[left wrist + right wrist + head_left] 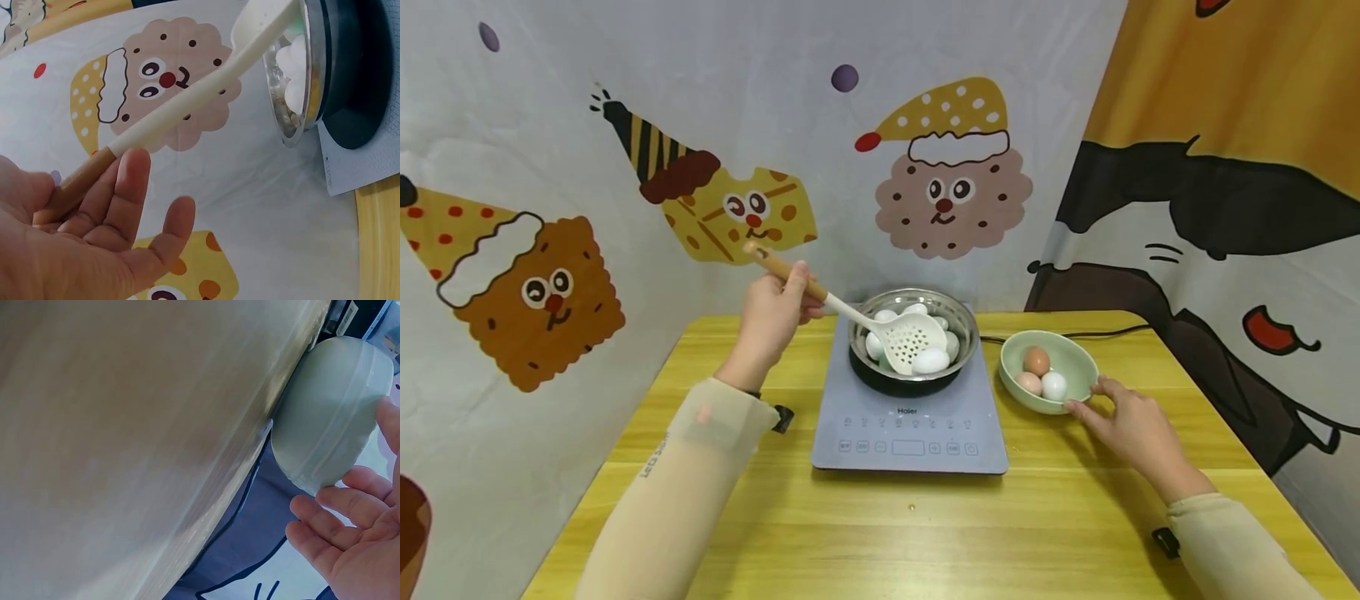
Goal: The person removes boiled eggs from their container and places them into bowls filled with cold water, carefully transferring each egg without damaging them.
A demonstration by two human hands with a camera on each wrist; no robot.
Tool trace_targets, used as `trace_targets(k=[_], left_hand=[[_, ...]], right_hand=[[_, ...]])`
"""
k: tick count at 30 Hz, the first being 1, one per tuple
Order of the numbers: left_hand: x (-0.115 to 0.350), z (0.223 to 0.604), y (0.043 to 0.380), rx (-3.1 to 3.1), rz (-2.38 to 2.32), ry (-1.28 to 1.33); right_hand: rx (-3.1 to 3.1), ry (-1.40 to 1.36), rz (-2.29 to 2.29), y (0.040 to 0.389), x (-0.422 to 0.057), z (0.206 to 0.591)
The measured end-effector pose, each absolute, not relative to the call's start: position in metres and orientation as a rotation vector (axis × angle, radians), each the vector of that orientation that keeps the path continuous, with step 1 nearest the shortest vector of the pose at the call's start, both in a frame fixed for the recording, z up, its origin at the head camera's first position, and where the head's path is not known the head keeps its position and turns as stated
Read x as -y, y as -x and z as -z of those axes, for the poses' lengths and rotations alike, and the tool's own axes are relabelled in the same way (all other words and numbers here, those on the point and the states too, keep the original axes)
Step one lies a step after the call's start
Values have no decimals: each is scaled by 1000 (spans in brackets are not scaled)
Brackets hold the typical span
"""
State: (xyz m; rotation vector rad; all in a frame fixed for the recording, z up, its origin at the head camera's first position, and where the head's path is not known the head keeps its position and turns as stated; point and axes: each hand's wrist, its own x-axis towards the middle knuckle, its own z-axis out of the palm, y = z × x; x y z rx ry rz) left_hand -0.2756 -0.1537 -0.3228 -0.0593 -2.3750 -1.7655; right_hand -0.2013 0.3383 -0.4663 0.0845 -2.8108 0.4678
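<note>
My left hand (772,310) grips the wooden handle of a white slotted spoon (913,340). The spoon's perforated head is over the metal pan (967,321), among several white and pale green eggs. One white egg (931,361) lies against the head's near edge; whether the spoon bears it I cannot tell. At the right, my right hand (1138,425) holds the rim of a pale green bowl (1081,358), thumb and fingers spread along its side. Inside the bowl are a brown egg (1037,360), a pinkish egg (1028,383) and a white egg (1054,386).
Beneath the pan is a grey induction cooker (910,429) with a touch panel at its front. A black cord (1108,334) runs behind the bowl along the wooden table (850,533). A cartoon-printed cloth (820,167) hangs behind the table.
</note>
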Motion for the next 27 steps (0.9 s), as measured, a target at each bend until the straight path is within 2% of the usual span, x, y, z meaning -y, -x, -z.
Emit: trace_targets(k=[7,16,27], left_hand=[[141,327,281,2372,1829,132],[133,336,282,2274,1905,-68],[145,339,276,2196,2027,-200]], right_hand=[[2802,-75,-471,200,-340,467],[2816,-67,-480,198,-337,469],[2806,-73,-490,198,-337,467]])
